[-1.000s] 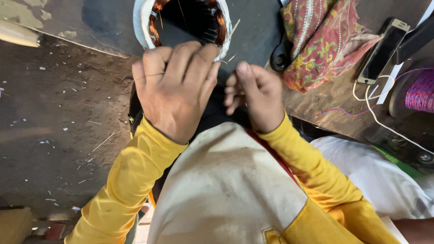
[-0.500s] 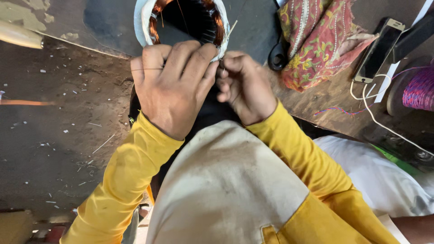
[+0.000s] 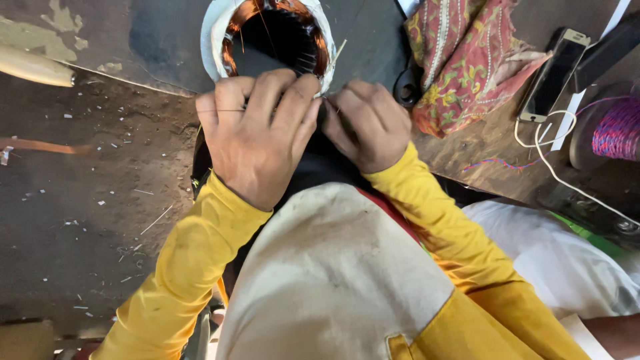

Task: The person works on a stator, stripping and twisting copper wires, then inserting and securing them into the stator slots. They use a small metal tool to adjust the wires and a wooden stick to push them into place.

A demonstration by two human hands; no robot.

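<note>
- The stator (image 3: 267,40) lies on the dark worktop (image 3: 100,233), just ahead of both hands; copper windings line its bore, with white insulation around the rim.
- The left hand (image 3: 257,137) lies palm-down over the near rim, fingers curled on it and a thin wire across them.
- The right hand (image 3: 370,123) is closed, pinching something thin at the rim; what exactly is too small to tell.
- Judging by the coils already seated, winding looks well along; loose wire ends remain at the near edge.
- Room: bare worktop to the left; on the right a patterned cloth (image 3: 460,60), a phone (image 3: 553,73) and a thread spool (image 3: 617,127) crowd close.
</note>
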